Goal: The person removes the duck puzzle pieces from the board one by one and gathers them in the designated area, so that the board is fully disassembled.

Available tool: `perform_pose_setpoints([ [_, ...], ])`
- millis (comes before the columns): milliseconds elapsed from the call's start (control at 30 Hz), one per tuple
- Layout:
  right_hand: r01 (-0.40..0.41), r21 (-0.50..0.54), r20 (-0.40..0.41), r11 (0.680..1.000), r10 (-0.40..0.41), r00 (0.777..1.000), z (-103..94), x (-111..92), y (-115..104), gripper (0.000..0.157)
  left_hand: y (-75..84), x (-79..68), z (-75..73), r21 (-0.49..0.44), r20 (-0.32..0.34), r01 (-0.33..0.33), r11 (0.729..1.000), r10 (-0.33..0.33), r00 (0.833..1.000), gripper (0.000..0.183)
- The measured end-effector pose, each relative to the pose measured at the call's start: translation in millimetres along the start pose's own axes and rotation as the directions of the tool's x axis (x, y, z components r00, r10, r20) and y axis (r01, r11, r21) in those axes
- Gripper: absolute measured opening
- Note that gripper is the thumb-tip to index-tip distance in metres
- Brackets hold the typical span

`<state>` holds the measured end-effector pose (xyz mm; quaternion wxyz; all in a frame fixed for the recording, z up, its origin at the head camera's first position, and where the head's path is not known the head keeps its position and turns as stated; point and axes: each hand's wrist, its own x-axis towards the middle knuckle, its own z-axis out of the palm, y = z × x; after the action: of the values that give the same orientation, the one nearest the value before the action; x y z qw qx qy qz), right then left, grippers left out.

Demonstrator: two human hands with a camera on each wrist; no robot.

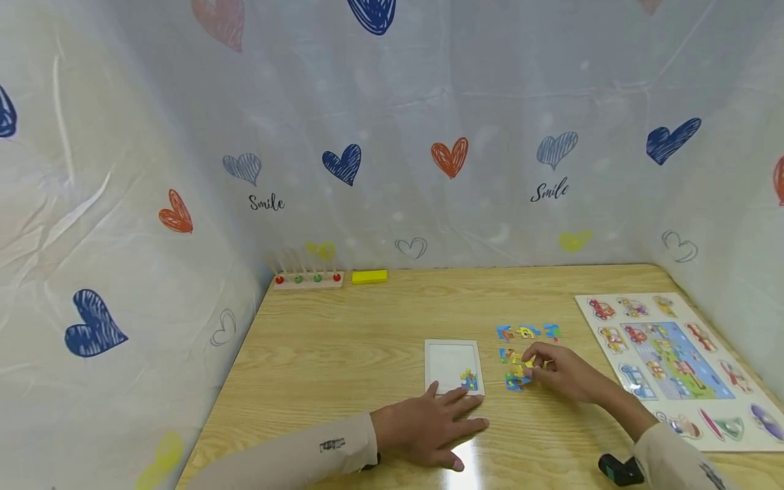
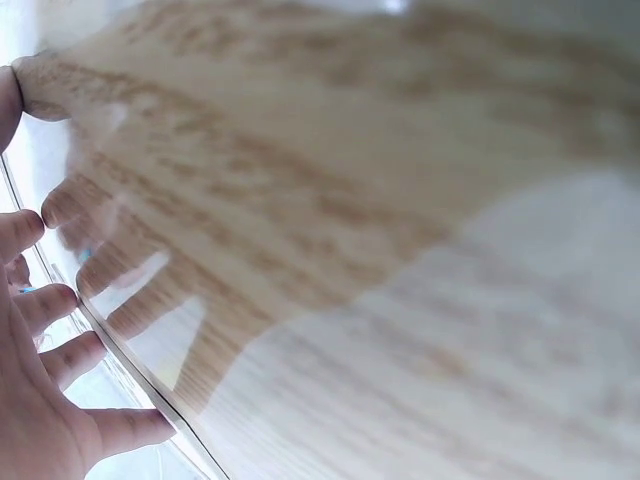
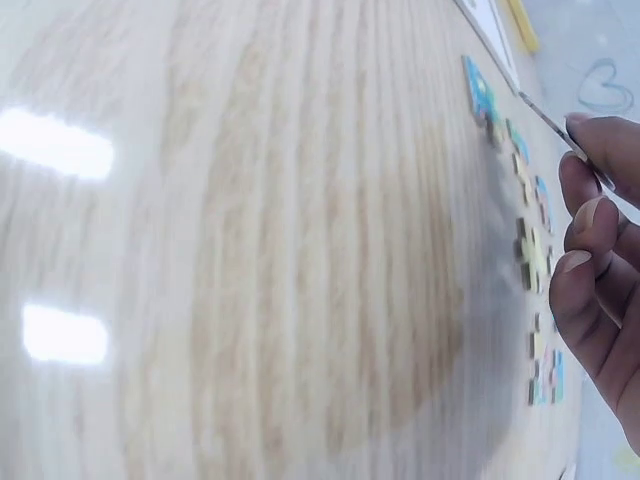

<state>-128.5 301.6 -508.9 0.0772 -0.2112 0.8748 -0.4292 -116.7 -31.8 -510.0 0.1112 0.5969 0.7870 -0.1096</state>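
My left hand point(image 1: 431, 427) lies with fingers spread, its fingertips at the near edge of a small white puzzle tray point(image 1: 429, 367). A few joined yellow and blue puzzle pieces point(image 1: 469, 379) fill the tray's near right corner. To the right of the tray, my right hand point(image 1: 566, 373) hovers over loose jigsaw pieces. In the right wrist view its thumb and forefinger pinch a thin puzzle piece point(image 3: 548, 120), seen edge-on, so its picture is hidden. Loose pieces point(image 1: 514, 382) lie below that hand, and a row of others point(image 1: 527, 331) lies farther back.
A large picture puzzle board point(image 1: 618, 401) covers the table's right side. At the back left stand a pegged wooden counting stand point(image 1: 308, 283) and a yellow block point(image 1: 369, 277). A black object point(image 1: 620, 469) is by the right sleeve. Heart-printed curtains enclose the wooden table point(image 1: 343, 333).
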Motion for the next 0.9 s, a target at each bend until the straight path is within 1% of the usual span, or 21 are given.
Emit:
perform_pose_setpoints([
  [100,-0.019,-0.006,-0.020,1.000,0.019,1.000,-1.4,-6,5,0.013,0.3,0.1,-0.7,-0.001,0.002,-0.003,1.000,0.003,1.000,0.074],
  [300,-0.049,-0.066,-0.053,0.997,0.046,0.998,-4.4,-14,13,0.012,0.2,-0.7,-2.8,-0.001,0.004,-0.004,1.000,0.004,1.000,0.073],
  [400,-0.075,-0.078,-0.052,0.994,0.071,0.996,-5.5,-16,15,0.019,0.7,-0.9,-4.2,0.004,0.007,0.000,1.000,0.000,1.000,0.074],
  [500,-0.087,-0.051,-0.022,0.995,0.086,0.996,-7.9,-19,17,0.030,1.1,-0.6,-5.0,0.011,0.010,0.001,1.000,-0.001,1.000,0.074],
  [567,-0.077,-0.030,0.000,0.997,0.077,0.997,-9.5,-20,18,0.035,1.2,-0.6,-5.4,0.013,0.007,0.001,1.000,-0.002,1.000,0.074],
  [633,-0.052,-0.025,0.015,0.998,0.053,0.998,-10.7,-22,19,0.036,1.2,-0.5,-5.3,0.014,0.006,0.001,1.000,-0.001,1.000,0.074],
  [733,0.001,-0.057,0.002,0.998,0.000,1.000,-11.1,-23,21,0.033,1.1,-0.7,-5.3,0.011,0.005,-0.001,1.000,0.001,1.000,0.074],
  [833,0.022,-0.093,-0.014,0.995,-0.023,1.000,-10.5,-24,24,0.031,1.0,-0.8,-5.3,0.000,0.004,-0.005,1.000,0.005,1.000,0.074],
  [900,0.020,-0.097,-0.014,0.995,-0.022,1.000,-9.8,-24,25,0.031,1.3,-1.1,-5.5,-0.004,0.004,-0.008,1.000,0.008,1.000,0.074],
])
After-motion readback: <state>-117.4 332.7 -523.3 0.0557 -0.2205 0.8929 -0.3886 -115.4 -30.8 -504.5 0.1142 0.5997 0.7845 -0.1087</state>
